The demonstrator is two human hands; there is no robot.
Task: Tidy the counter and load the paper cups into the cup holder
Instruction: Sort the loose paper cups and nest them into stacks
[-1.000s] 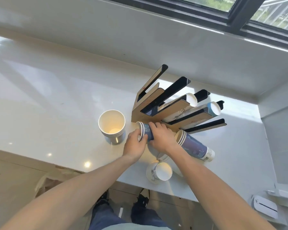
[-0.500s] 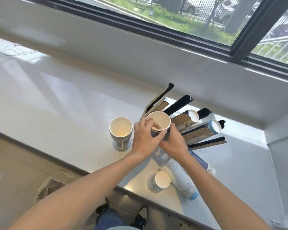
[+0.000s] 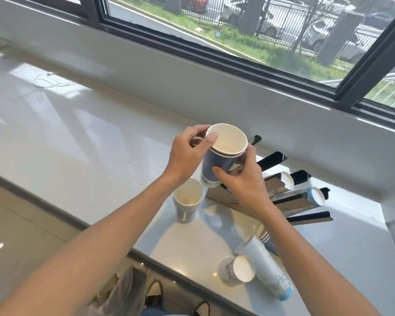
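Both hands hold a short nested stack of blue paper cups (image 3: 219, 160) above the cup holder (image 3: 283, 197): left hand (image 3: 187, 156) fingers pinch the rim, right hand (image 3: 244, 179) fingers wrap the wall. Risk: the loosely nested top cup may separate and fall to the desk (image 3: 78, 144).

Both hands raised: left hand (image 3: 187, 153); right hand (image 3: 244, 179); fingers curled.

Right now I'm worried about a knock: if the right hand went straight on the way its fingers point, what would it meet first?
The right hand points up and left, already wrapped around the blue cup stack; that comes first. Beyond it is the left hand, though depth is unclear.
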